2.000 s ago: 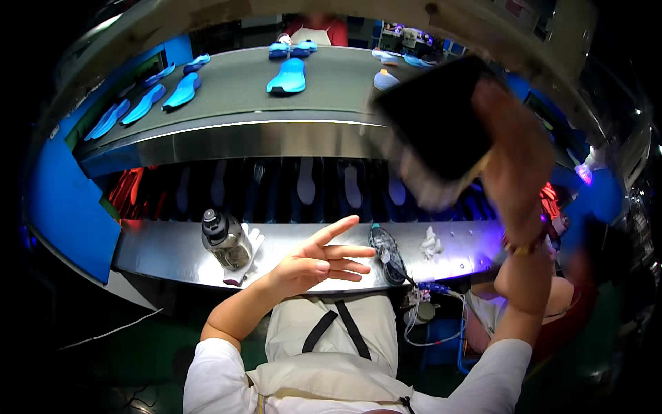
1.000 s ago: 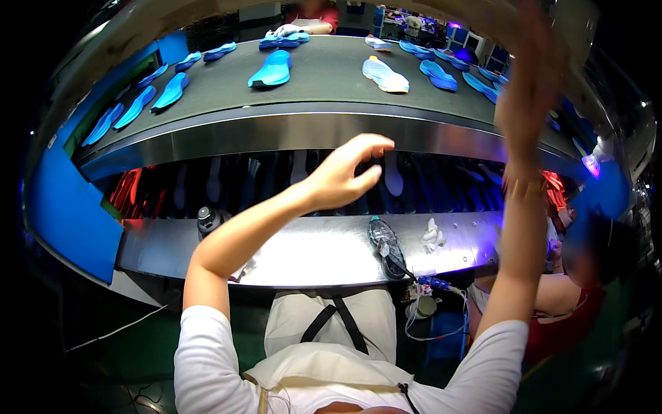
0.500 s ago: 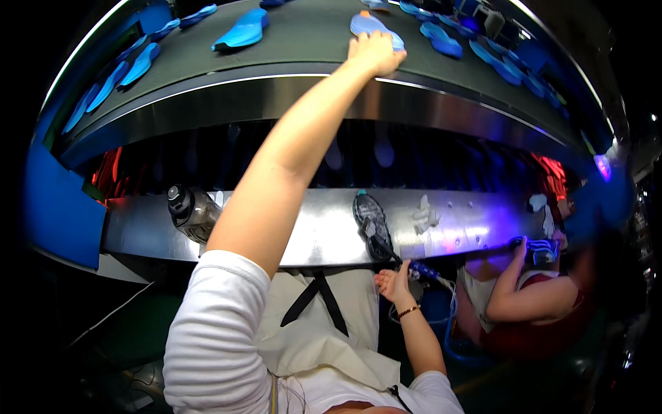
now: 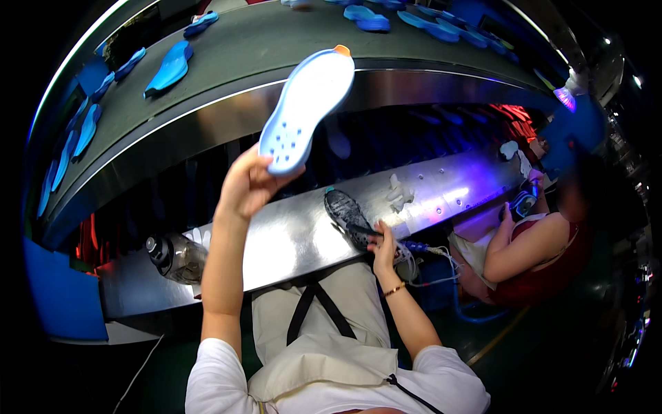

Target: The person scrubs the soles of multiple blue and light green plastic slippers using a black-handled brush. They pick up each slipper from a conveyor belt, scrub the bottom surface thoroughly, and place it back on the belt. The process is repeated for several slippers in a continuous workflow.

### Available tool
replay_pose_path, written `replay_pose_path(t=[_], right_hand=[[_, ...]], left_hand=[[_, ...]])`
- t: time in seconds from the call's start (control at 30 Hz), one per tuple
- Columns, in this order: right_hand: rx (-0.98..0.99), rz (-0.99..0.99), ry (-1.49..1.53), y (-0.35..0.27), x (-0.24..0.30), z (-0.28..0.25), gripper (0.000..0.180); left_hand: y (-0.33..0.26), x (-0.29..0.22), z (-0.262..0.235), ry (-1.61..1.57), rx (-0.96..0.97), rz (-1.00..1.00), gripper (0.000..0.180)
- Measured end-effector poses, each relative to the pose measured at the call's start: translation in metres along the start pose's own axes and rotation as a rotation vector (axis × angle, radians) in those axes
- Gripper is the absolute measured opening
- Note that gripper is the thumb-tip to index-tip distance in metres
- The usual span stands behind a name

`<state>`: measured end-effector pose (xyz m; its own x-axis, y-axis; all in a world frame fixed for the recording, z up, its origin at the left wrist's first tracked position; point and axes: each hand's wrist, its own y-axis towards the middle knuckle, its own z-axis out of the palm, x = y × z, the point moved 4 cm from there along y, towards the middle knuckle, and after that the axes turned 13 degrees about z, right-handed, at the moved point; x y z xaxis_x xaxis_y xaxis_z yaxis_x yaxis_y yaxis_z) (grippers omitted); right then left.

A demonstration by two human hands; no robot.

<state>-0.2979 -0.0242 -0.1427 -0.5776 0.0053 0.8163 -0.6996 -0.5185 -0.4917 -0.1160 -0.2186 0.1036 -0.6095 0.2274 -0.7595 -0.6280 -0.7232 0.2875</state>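
A shoe sole [image 4: 314, 90] with a white face, light-blue edge, orange tip and small square marks near the heel is raised in front of the conveyor. My left hand [image 4: 252, 183] pinches it by the heel end, thumb and fingers closed. My right hand [image 4: 385, 250] is at the bench's front edge, thumb and fingers around a slim black tool [image 4: 362, 231]; a blue fitting [image 4: 415, 246] and thin hoses trail from it. Beneath that tool lies a dark, sole-shaped piece [image 4: 343, 208] with a speckled surface, on the metal bench [image 4: 276, 241].
Blue soles [image 4: 171, 67] lie on the dark conveyor belt [image 4: 238, 58] beyond the bench. A dark bottle [image 4: 181, 259] stands at the bench's left, and crumpled white scraps [image 4: 398, 193] lie to the right. A co-worker [image 4: 524, 252] sits at the right, hands on a small object.
My left hand has lifted the sole off the belt and drawn it nearer, tip upward. My right hand has moved from lying open beside the bench onto the black tool. The view has turned.
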Motion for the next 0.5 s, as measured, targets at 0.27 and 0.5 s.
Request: replay_pose_path(t=[0.27, 0.5], right_hand=[[0.268, -0.294, -0.831, 0.038, 0.002, 0.044, 0.021], [0.488, 0.073, -0.036, 0.019, 0.029, 0.062, 0.027]], left_hand=[[-0.198, 0.113, -0.027, -0.767, 0.086, -0.595, 0.077], [-0.239, 0.11, -0.083, -0.576, -0.199, -0.306, 0.073]])
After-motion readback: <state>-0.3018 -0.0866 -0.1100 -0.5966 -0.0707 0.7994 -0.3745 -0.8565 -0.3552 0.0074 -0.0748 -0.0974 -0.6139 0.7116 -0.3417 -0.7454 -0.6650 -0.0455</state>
